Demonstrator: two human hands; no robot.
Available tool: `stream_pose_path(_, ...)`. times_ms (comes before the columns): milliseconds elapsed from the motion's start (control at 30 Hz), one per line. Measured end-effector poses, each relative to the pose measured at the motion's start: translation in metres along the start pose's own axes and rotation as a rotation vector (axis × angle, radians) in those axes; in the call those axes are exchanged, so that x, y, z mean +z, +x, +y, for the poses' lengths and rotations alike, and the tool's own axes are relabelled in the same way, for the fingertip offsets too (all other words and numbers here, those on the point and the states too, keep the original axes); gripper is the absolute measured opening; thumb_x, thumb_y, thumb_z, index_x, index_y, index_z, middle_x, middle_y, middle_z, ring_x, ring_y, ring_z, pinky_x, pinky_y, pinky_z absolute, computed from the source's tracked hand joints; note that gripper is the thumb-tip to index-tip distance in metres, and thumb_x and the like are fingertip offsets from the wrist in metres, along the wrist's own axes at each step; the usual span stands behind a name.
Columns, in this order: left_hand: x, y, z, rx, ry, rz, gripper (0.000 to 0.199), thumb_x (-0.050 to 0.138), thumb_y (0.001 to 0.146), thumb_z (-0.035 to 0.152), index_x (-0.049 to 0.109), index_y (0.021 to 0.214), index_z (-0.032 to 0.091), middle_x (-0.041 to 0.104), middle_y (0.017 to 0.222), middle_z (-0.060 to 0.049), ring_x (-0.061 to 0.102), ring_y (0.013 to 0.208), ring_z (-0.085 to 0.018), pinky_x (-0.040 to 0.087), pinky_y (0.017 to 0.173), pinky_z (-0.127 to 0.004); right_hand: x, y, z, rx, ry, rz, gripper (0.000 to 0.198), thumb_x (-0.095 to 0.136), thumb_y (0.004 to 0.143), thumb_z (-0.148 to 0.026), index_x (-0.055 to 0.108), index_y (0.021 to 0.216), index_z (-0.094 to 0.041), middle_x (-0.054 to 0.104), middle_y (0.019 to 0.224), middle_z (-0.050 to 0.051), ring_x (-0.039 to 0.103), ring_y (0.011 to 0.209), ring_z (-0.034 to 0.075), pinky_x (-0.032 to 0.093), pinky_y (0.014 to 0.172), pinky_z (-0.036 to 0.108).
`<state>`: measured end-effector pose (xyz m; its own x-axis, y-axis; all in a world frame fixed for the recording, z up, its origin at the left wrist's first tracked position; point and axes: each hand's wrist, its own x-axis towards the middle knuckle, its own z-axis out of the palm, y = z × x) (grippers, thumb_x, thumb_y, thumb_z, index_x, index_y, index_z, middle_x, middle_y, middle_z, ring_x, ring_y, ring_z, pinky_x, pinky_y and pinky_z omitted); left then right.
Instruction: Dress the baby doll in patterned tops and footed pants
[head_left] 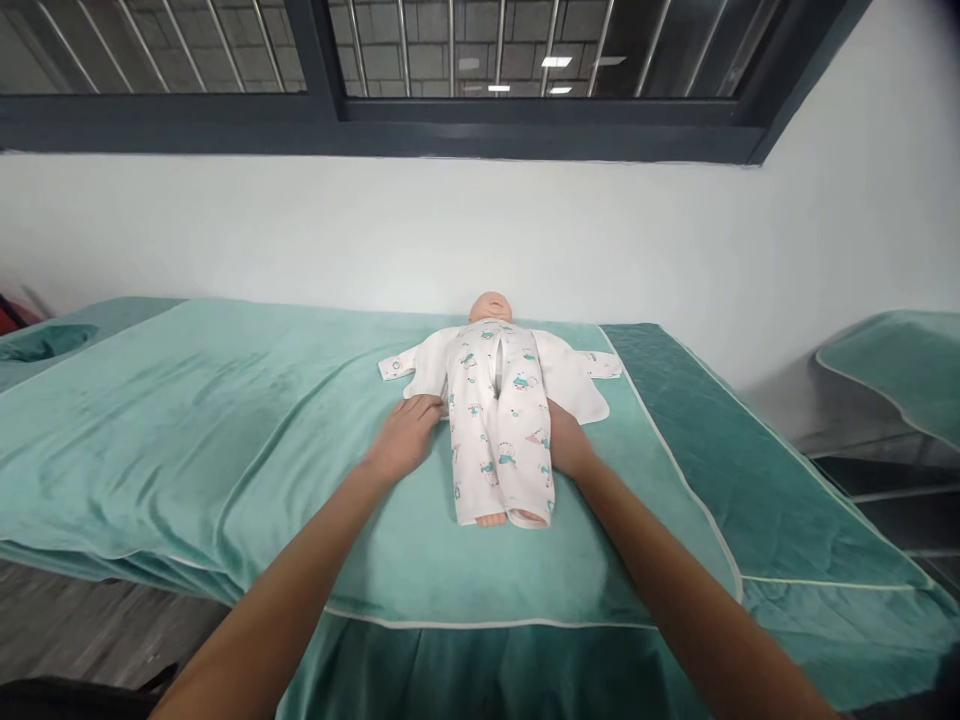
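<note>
A baby doll (491, 306) lies on its back, head toward the wall. Printed white baby pants (501, 440) cover its front from neck to ankles, and its toes show at the cuffs. Spread out on both sides is a white baby shirt (566, 375) with its sleeves stretched outward. My left hand (409, 435) is at the shirt's lower edge beside the pants, fingers curled together on the cloth. At the other side, my right hand (568, 440) reaches in against the pants leg; its fingers are hidden behind the fabric.
A light green blanket (300, 440) lies under the doll, over a darker green cover (720, 440) on the bed. Behind stands a white wall (300, 230) below a dark-framed window (540, 125). Another green-covered surface (900, 365) is at the right.
</note>
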<state>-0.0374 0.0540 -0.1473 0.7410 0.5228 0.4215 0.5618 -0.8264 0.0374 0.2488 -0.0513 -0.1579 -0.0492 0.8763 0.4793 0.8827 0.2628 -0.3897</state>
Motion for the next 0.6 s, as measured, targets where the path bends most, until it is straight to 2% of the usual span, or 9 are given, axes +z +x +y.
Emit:
stream_pose_path(133, -0.006, -0.006, 0.0, -0.064, -0.002, -0.017, 0.03, 0.037, 0.093, 0.01, 0.062, 0.104, 0.023, 0.061, 0.126, -0.008, 0.053, 0.119, -0.024, 0.045, 0.092, -0.042, -0.003, -0.009, 0.003, -0.054, 0.039, -0.026, 0.02, 0.053, 0.087, -0.017, 0.07, 0.097, -0.019, 0.069, 0.105, 0.01, 0.064, 0.099, 0.025, 0.053, 0.083, 0.036)
stream_pose_path(200, -0.008, -0.008, 0.0, -0.08, -0.016, -0.008, 0.029, 0.037, 0.095, 0.014, 0.063, 0.102, 0.024, 0.062, 0.127, -0.008, 0.053, 0.121, -0.024, 0.045, 0.094, -0.043, -0.008, -0.017, 0.005, -0.06, 0.076, -0.028, 0.023, 0.048, 0.088, -0.014, 0.07, 0.087, -0.021, 0.068, 0.095, 0.007, 0.064, 0.094, 0.023, 0.053, 0.081, 0.037)
stream_pose_path(367, -0.007, -0.011, -0.009, -0.139, -0.157, 0.047, 0.028, 0.038, 0.099, 0.029, 0.065, 0.093, 0.024, 0.064, 0.124, -0.006, 0.055, 0.118, -0.022, 0.045, 0.099, -0.04, -0.03, -0.03, 0.022, 0.039, 0.228, -0.034, 0.02, 0.048, 0.096, -0.027, 0.068, 0.095, -0.023, 0.068, 0.098, 0.005, 0.064, 0.092, 0.02, 0.052, 0.084, 0.035)
stream_pose_path(433, -0.001, -0.005, -0.02, -0.24, -0.209, 0.117, 0.027, 0.039, 0.099, 0.033, 0.064, 0.093, 0.024, 0.064, 0.123, -0.006, 0.056, 0.117, -0.021, 0.045, 0.1, -0.039, -0.038, -0.028, 0.042, 0.108, 0.175, 0.043, 0.021, 0.048, 0.096, -0.033, 0.067, 0.098, -0.023, 0.068, 0.102, 0.006, 0.064, 0.094, 0.021, 0.051, 0.086, 0.036)
stream_pose_path(533, 0.012, 0.009, -0.04, -0.502, -0.165, 0.196, 0.026, 0.044, 0.096, 0.038, 0.063, 0.103, 0.023, 0.064, 0.12, -0.009, 0.057, 0.116, -0.026, 0.046, 0.099, -0.042, -0.042, -0.02, 0.076, 0.244, -0.075, 0.157, 0.032, 0.047, 0.095, -0.042, 0.066, 0.103, -0.018, 0.066, 0.11, 0.014, 0.061, 0.103, 0.027, 0.047, 0.093, 0.043)
stream_pose_path(600, 0.019, 0.018, -0.05, -0.655, -0.088, 0.173, 0.03, 0.047, 0.093, 0.044, 0.062, 0.108, 0.022, 0.063, 0.122, -0.011, 0.056, 0.117, -0.031, 0.045, 0.097, -0.048, -0.043, -0.013, 0.092, 0.401, -0.252, 0.13, 0.042, 0.048, 0.092, -0.051, 0.066, 0.106, -0.015, 0.064, 0.113, 0.018, 0.059, 0.105, 0.033, 0.046, 0.091, 0.047)
